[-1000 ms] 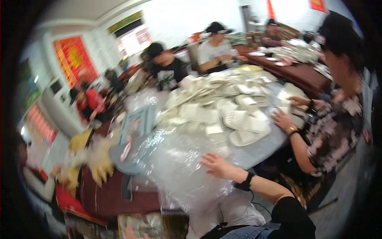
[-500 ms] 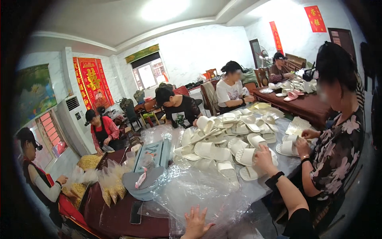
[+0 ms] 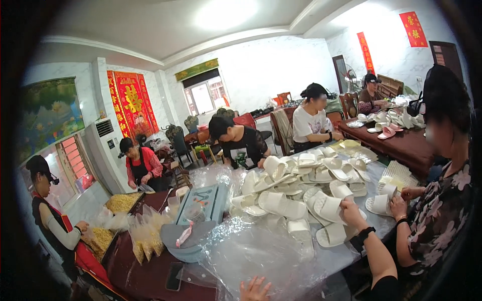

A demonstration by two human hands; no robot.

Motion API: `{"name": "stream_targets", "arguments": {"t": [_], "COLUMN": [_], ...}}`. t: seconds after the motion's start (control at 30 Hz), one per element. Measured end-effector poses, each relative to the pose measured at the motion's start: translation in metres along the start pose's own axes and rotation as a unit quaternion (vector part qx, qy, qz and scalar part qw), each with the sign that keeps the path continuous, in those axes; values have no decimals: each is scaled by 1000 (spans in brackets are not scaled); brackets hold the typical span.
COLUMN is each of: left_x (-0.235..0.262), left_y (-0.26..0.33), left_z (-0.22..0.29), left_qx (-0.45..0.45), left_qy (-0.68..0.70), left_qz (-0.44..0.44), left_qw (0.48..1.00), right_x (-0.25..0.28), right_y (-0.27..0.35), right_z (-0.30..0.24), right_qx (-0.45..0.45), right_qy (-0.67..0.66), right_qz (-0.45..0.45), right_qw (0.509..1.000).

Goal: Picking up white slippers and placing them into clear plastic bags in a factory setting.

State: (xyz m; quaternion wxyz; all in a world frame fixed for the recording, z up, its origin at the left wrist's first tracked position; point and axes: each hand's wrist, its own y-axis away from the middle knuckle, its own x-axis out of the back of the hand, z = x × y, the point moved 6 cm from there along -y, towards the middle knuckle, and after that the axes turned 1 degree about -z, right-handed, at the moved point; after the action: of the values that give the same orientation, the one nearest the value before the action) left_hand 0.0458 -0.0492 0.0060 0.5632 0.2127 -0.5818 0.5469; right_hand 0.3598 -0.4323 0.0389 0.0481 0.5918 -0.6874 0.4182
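Note:
A heap of cream slide slippers (image 3: pixel 283 203) is piled on the table before me. My right hand (image 3: pixel 353 215), with a black band on its wrist, has its fingers closed at the strap of one slipper (image 3: pixel 329 208) on the right side of the heap. Just in front of that hand another slipper (image 3: pixel 333 235) lies on the table. My left hand (image 3: pixel 255 289) rests at the lower edge, fingers apart and holding nothing, over clear plastic sheeting (image 3: pixel 246 258). Part of the left hand is cut off by the frame.
Left of the heap stands a grey-blue machine (image 3: pixel 201 203); a phone (image 3: pixel 174 276) lies near it. Beyond are bags of yellow pieces (image 3: pixel 143 238). At my right a co-worker's hands (image 3: pixel 399 204) work on a slipper (image 3: pixel 380 201). Several other people sit or stand around.
The whole view has turned, so the scene sits lower and farther right. My right hand stays at the slipper strap. Less of my left hand shows at the lower edge.

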Motion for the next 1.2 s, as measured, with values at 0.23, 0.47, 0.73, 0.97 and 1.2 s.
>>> {"name": "stream_targets", "arguments": {"t": [0.23, 0.47, 0.73, 0.97, 1.2], "left_x": [10, 4, 11, 27, 34], "left_y": [1, 8, -12, -17, -20], "left_z": [3, 3, -21, -12, -11], "left_qx": [32, 45, 184, 40, 140], "left_qy": [-25, -33, 109, 136, 164], "left_qz": [-97, -100, -195, 6, -44], "left_qw": [994, 993, 957, 990, 976], "right_x": [64, 80, 66, 84, 85], "right_y": [30, 115, 197, 216, 224], "right_z": [-98, -174, -176, -193, -188], "right_qx": [75, 62, -67, -127, -87], "right_qy": [-89, -236, -343, -390, -411], "right_qz": [99, -17, -83, -64, -49], "right_qw": [988, 970, 933, 910, 906]}}
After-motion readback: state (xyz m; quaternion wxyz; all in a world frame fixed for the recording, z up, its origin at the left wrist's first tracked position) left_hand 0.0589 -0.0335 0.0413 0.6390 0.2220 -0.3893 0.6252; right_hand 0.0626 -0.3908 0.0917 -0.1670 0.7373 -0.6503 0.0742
